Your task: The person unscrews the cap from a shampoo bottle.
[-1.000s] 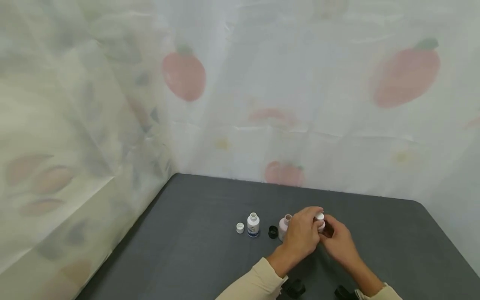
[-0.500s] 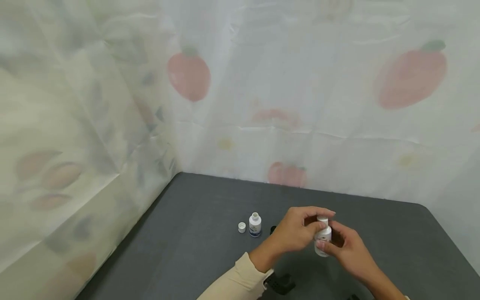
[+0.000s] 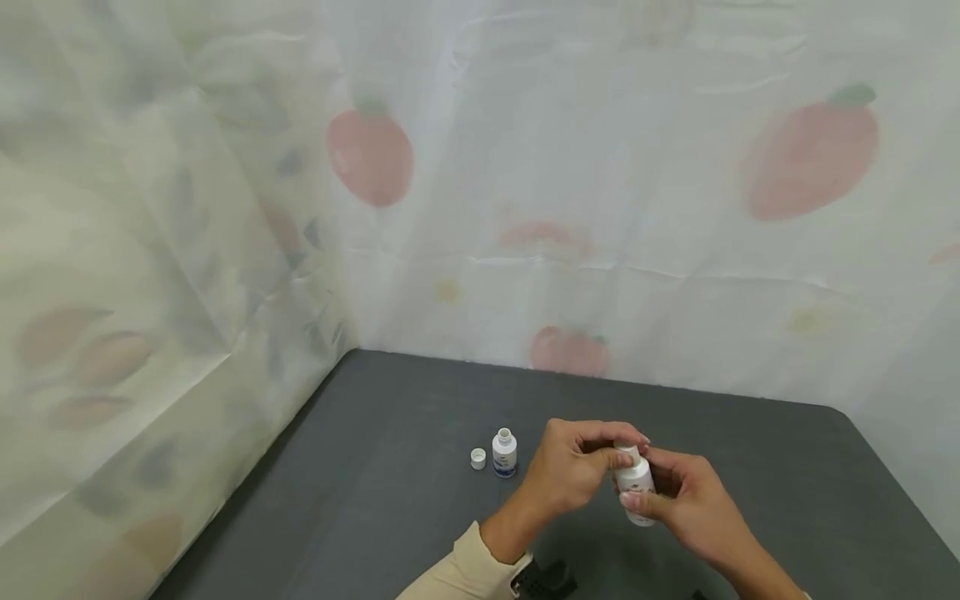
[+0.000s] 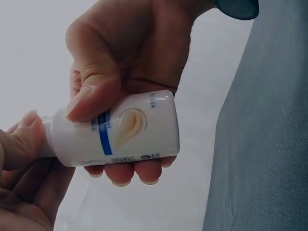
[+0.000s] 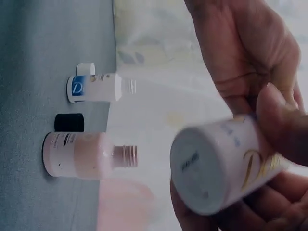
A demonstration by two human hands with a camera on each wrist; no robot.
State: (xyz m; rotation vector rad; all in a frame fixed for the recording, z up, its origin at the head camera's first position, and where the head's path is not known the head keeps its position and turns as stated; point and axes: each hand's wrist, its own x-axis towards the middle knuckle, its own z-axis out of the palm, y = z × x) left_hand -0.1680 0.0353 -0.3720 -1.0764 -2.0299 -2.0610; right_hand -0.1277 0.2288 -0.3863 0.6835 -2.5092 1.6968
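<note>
Both hands are on one small white bottle (image 3: 636, 479), raised over the grey table and slightly tilted. My right hand (image 3: 701, 504) grips its body, thumb across the label. From the other side my left hand (image 3: 558, 475) pinches the white cap (image 3: 628, 452) at its top between thumb and fingers. The left wrist view shows the bottle's label (image 4: 127, 127) with a blue band and a cream swirl. Its round base (image 5: 197, 171) faces the right wrist camera, gold lettering beside it. Fingers cover much of the cap.
An uncapped white bottle (image 3: 505, 455) stands on the table (image 3: 360, 500), a loose white cap (image 3: 478, 459) to its left. The right wrist view also shows an uncapped pink bottle (image 5: 74, 154) and a black cap (image 5: 69, 122); my left hand hides them in the head view.
Both hands have brought the bottle nearer the body and raised it into fuller view. The left hand, now further left, covers the pink bottle and black cap seen earlier.
</note>
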